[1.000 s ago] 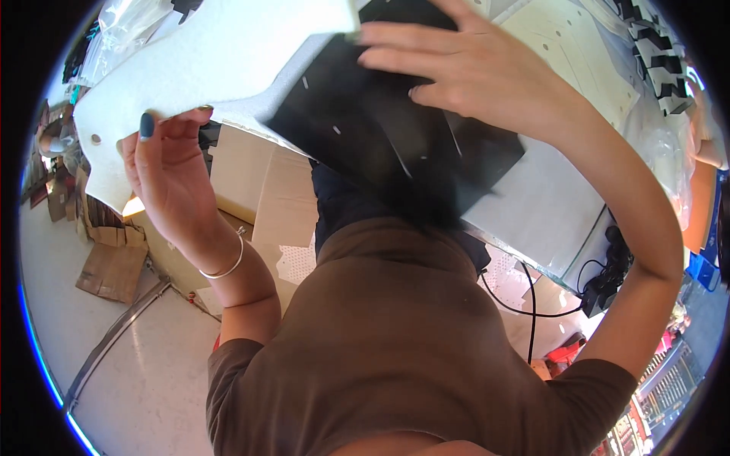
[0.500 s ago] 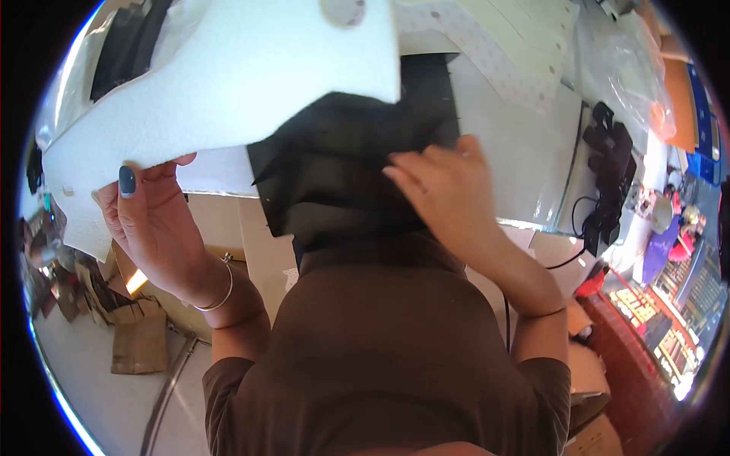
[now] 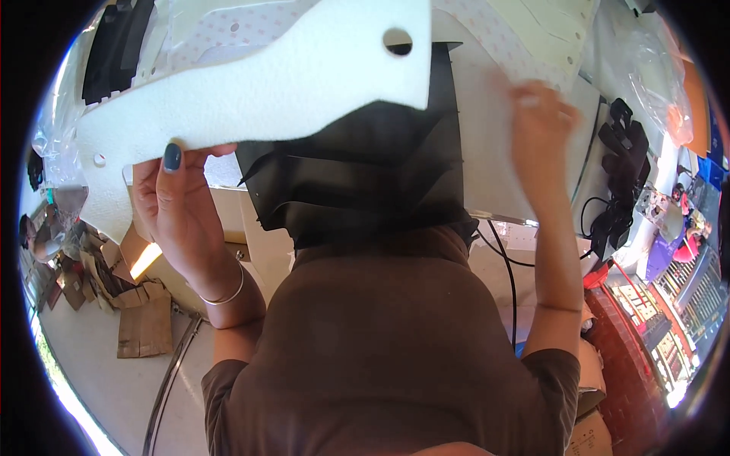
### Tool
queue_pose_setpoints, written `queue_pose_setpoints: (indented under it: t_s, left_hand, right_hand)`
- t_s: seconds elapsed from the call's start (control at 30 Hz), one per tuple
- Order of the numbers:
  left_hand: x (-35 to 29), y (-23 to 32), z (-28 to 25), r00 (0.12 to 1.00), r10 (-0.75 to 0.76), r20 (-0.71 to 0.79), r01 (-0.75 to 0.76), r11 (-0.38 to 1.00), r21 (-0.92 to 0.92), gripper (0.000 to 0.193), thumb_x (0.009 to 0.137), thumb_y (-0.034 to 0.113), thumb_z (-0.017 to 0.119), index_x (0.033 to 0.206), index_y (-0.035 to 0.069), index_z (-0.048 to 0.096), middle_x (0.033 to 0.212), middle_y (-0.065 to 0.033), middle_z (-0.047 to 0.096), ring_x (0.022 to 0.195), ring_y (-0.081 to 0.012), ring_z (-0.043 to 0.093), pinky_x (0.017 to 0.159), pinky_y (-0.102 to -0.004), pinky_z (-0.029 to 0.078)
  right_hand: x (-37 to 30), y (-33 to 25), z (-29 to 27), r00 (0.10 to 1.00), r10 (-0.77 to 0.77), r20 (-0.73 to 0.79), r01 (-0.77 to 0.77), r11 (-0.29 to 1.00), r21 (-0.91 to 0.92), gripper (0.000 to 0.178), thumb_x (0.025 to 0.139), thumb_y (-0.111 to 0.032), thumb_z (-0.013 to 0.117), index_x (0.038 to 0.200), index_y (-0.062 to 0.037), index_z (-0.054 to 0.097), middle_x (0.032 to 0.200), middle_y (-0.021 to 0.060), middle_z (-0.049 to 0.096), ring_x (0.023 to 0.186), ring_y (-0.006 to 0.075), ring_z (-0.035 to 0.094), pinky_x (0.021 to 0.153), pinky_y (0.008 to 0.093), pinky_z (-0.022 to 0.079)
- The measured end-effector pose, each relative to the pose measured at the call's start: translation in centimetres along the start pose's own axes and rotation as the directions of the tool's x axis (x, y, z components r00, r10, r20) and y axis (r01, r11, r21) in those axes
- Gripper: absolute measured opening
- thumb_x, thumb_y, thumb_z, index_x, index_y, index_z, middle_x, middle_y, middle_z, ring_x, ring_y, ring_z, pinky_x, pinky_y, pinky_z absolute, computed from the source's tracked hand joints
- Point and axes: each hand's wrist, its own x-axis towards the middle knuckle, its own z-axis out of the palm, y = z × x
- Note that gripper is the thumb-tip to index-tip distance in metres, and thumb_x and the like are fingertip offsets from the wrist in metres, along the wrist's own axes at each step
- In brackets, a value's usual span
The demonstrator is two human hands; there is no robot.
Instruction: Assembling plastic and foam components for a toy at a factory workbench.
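Nearest me I record black sheeting point(image 3: 350, 171), layers uncountable, then my left hand point(image 3: 179, 190), thumb and fingers pinching, my blurred right hand point(image 3: 543, 129), grip indeterminable, and, held in the left above the table point(image 3: 490, 152), one white felt-like piece point(image 3: 258, 99), two holes visible, long axis running near-left to far-right.

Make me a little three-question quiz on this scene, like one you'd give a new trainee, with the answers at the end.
1. Which hand holds the white sheet?
2. True or false: the right hand is clear of the black piece.
3. What shape is the hole near the white sheet's right end?
a) square
b) round
c) star-shaped

Key: 1. The left hand. 2. True. 3. b.
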Motion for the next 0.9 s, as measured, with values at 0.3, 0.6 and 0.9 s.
queue_pose_setpoints:
  t_s: [0.3, 0.6, 0.9]
  left_hand:
    - [-0.8, -0.2, 3.6, 0.983, -0.182, -0.028, 0.184, 0.967, 0.174, 0.018, 0.091, 0.008, 0.054, 0.105, -0.005, 0.058, 0.091, -0.0142, 0.067, 0.079, -0.0222, 0.065, 0.079, -0.0323, 0.051]
    - [-3.9, -1.5, 5.1, 0.957, -0.288, -0.011, 0.279, 0.915, 0.291, 0.019, 0.088, 0.006, 0.063, 0.104, -0.004, 0.060, 0.094, -0.0109, 0.067, 0.087, -0.0137, 0.062, 0.083, -0.0234, 0.045]
    - [-4.9, 0.3, 7.4, 0.858, -0.486, 0.168, 0.197, 0.612, 0.766, 0.016, 0.084, 0.010, 0.066, 0.095, -0.002, 0.068, 0.088, -0.0136, 0.069, 0.080, -0.0228, 0.065, 0.078, -0.0300, 0.047]
  right_hand:
    - [2.0, -1.6, -1.3, 0.880, 0.323, 0.348, -0.439, 0.277, 0.855, 0.011, 0.088, -0.015, 0.059, 0.093, -0.0053, 0.060, 0.083, 0.0002, 0.056, 0.079, 0.0110, 0.049, 0.079, 0.0267, 0.038]
    - [4.1, -0.8, 0.2, 0.971, 0.069, 0.229, -0.239, 0.290, 0.927, 0.014, 0.079, -0.013, 0.068, 0.084, -0.0040, 0.058, 0.084, -0.0002, 0.055, 0.082, 0.0118, 0.048, 0.081, 0.0258, 0.038]
    - [3.3, -0.6, 2.4, 0.954, 0.137, 0.265, -0.297, 0.352, 0.888, 0.011, 0.080, -0.010, 0.065, 0.082, -0.0037, 0.055, 0.089, 0.0008, 0.054, 0.086, 0.0127, 0.048, 0.084, 0.0254, 0.037]
